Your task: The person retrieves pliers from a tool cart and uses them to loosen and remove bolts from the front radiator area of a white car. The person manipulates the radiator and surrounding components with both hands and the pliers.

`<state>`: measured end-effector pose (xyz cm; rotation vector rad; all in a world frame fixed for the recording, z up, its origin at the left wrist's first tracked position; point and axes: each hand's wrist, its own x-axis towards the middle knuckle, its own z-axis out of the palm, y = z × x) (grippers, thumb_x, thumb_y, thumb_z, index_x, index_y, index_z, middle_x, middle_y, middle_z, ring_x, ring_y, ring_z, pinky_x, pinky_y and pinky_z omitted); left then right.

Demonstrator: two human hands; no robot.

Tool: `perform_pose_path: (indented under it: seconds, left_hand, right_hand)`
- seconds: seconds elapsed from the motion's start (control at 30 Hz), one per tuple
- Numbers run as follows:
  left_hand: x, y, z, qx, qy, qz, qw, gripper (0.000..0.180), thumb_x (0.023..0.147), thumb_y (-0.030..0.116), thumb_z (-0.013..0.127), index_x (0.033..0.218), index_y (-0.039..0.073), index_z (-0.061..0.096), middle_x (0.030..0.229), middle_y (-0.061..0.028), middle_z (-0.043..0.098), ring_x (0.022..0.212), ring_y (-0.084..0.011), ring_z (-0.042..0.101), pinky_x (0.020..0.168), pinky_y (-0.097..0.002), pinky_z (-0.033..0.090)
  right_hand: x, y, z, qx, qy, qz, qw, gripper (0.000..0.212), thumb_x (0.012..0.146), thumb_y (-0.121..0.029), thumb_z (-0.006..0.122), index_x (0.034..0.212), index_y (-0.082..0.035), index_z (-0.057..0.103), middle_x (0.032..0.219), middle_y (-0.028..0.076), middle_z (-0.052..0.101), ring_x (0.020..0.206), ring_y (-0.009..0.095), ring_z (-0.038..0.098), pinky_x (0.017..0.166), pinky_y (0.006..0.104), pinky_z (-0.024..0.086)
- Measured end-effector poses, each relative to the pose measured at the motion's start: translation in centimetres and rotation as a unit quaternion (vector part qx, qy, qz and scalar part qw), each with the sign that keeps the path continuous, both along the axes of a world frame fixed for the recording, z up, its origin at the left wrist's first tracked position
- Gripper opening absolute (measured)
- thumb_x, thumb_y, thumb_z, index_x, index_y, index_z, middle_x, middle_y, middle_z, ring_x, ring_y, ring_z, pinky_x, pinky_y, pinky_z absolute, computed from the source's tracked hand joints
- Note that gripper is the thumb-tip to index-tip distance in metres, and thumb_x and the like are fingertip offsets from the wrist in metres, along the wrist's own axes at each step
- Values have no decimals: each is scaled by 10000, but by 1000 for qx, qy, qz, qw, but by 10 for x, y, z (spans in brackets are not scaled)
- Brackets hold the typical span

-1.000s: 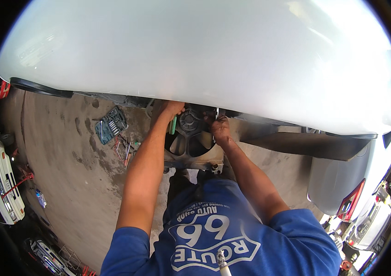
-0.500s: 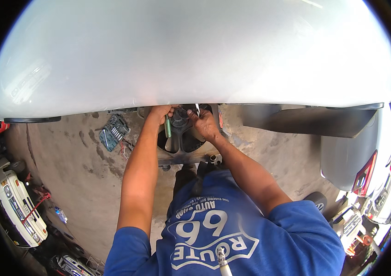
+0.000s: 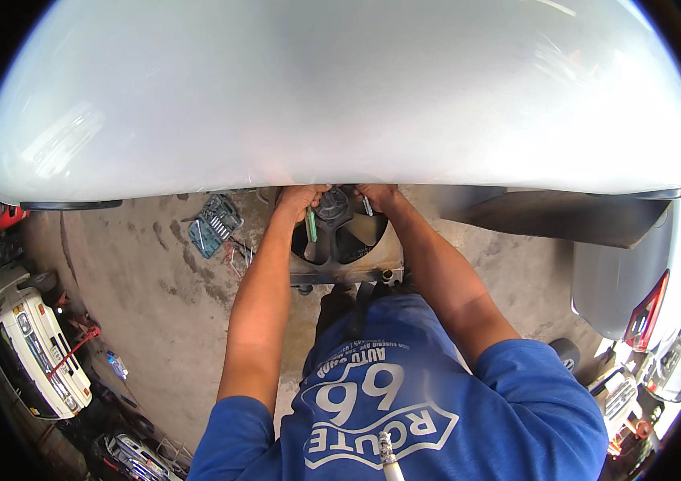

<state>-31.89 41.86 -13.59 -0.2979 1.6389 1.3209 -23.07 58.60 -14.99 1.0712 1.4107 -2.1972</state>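
While a broad silver-white car panel (image 3: 340, 96) fills the upper half of the frame, a radiator fan assembly (image 3: 346, 240) sits just below its lower edge at centre, on the concrete floor (image 3: 148, 305). The left hand (image 3: 300, 200) is closed around a green-handled screwdriver (image 3: 312, 227) at the fan's upper left. The right hand (image 3: 378, 195) rests fingers curled on the fan's top right; whether it pinches anything cannot be told. An open socket set (image 3: 215, 224) lies left of the fan.
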Motion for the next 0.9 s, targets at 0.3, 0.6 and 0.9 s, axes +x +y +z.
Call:
perform_pose_path:
  seconds: [0.3, 0.6, 0.9]
  left_hand:
    - [3, 2, -7, -4, 19, -31, 999, 48, 902, 43, 695, 926, 55, 656, 780, -14, 616, 572, -89, 458, 480, -239, 357]
    - [7, 9, -5, -76, 15, 40, 996, 103, 987, 125, 609, 917, 56, 638, 795, -23, 584, 596, -101, 460, 487, -264, 365]
    - [13, 6, 3, -72, 72, -98, 990, 154, 947, 184, 695, 878, 64, 628, 687, -4, 526, 540, -108, 415, 460, -275, 338]
  right_hand:
    - [6, 0, -46, 177, 182, 71, 965, 315, 984, -270, 578, 1194, -36, 596, 1093, 120, 636, 1022, 222, 575, 902, 350, 467]
    - [14, 3, -44, 163, 154, 76, 972, 242, 1036, -273, 505, 1060, -58, 613, 849, 16, 619, 713, 117, 563, 622, 263, 461]
    - [24, -6, -92, 93, 150, 39, 983, 166, 972, -286, 635, 985, -123, 608, 801, 10, 620, 654, 111, 523, 563, 277, 421]
